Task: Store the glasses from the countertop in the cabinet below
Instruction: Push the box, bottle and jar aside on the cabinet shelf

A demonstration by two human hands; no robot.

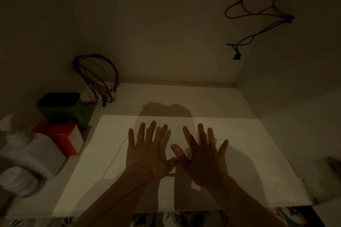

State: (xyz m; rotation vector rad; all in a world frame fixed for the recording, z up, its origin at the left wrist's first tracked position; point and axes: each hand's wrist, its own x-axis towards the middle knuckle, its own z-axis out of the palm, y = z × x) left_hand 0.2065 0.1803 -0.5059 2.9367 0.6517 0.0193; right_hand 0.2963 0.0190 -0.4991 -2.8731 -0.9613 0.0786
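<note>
Both your left hand (147, 151) and your right hand (204, 156) are spread flat with straight fingers, holding nothing, over the middle of the white cabinet shelf (249, 153); no glasses are visible, so you probably must fetch one next.

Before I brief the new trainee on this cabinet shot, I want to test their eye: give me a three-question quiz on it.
1. True or false: the left hand grips a glass.
2. Which box stands farther back along the cabinet's left wall? A) the green box B) the red and white box
3. Fill in: loose bundles of ____ hang on the cabinet walls.

Key: 1. False; both it and the right hand are spread flat and hold nothing, and no glass shows. 2. A. 3. wires.
</note>
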